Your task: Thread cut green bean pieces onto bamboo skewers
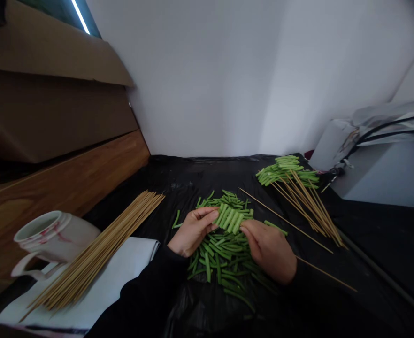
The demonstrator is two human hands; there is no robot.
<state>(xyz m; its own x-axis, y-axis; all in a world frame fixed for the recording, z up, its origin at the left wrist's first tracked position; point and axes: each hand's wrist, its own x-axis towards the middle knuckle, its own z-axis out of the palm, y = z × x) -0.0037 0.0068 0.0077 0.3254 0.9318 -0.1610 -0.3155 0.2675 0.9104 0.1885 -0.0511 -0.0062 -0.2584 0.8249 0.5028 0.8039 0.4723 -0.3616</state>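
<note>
My left hand (194,230) and my right hand (270,249) meet over a pile of cut green beans (224,256) on a black plastic sheet (179,183). Between the fingertips of both hands sits a short row of bean pieces (230,219) laid side by side. Both hands pinch this row, the left at its near-left end, the right at its right end. A thin bamboo skewer (326,276) runs out from under my right hand toward the lower right.
A bundle of bare bamboo skewers (97,253) lies on white paper (122,272) at the left, next to a white mug (48,234). Finished bean skewers (298,188) lie at the back right. A white box (379,173) stands right; a wooden ledge (69,183) left.
</note>
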